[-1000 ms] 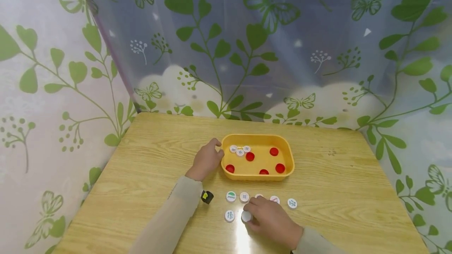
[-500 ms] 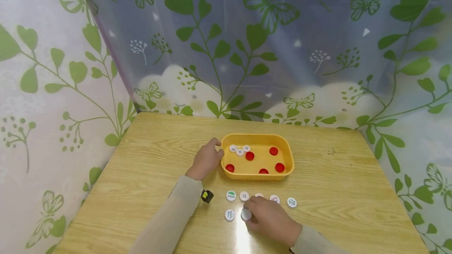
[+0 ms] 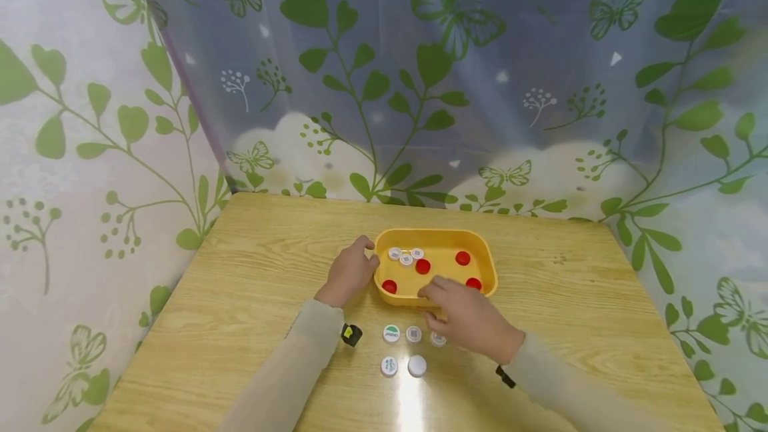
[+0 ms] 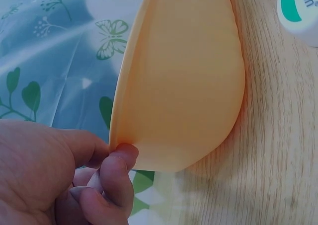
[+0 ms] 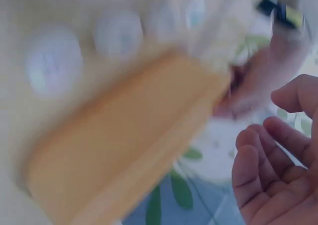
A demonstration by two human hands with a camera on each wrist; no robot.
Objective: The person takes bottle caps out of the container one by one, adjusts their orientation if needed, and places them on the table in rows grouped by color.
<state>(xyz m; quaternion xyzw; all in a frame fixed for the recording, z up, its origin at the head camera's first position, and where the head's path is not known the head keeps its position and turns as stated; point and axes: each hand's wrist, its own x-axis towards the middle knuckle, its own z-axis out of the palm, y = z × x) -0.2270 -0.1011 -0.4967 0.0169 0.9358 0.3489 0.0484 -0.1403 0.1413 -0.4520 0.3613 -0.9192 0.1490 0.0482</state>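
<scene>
While the left hand point(image 3: 348, 272) pinches the left end of the yellow bin point(image 3: 444, 260), the right hand point(image 3: 471, 322) hangs over its near side with nothing in it. Left grip: narrow, rim between thumb and finger, best seen from the left wrist. Right grip: loose, fingers softly bent, thumb well off them. Head view overlaps it with the near wall; the right wrist view is blurred, fingers look apart from the bin.

Bin sits flat on the desk point(image 3: 558, 305), in front of a leaf-and-butterfly backdrop point(image 3: 510, 79). Contents: three white caps point(image 3: 406, 259) with a square print, bunched at far left; red caps point(image 3: 463, 258) spread out, four visible, one partly behind the right hand.

Caps on the desk, near side of the bin: back row, left to right, a green-and-white cap point(image 3: 391, 333), a square-print cap point(image 3: 413, 334), then a third white cap point(image 3: 439, 339) partly covered by the right hand. Front row: a teal-print cap point(image 3: 389, 366) on the left, a plain white cap point(image 3: 417, 366) just beside it, next to a bright glare streak. Black band point(image 3: 351, 335) on the left wrist, dark strap point(image 3: 506, 377) on the right.
</scene>
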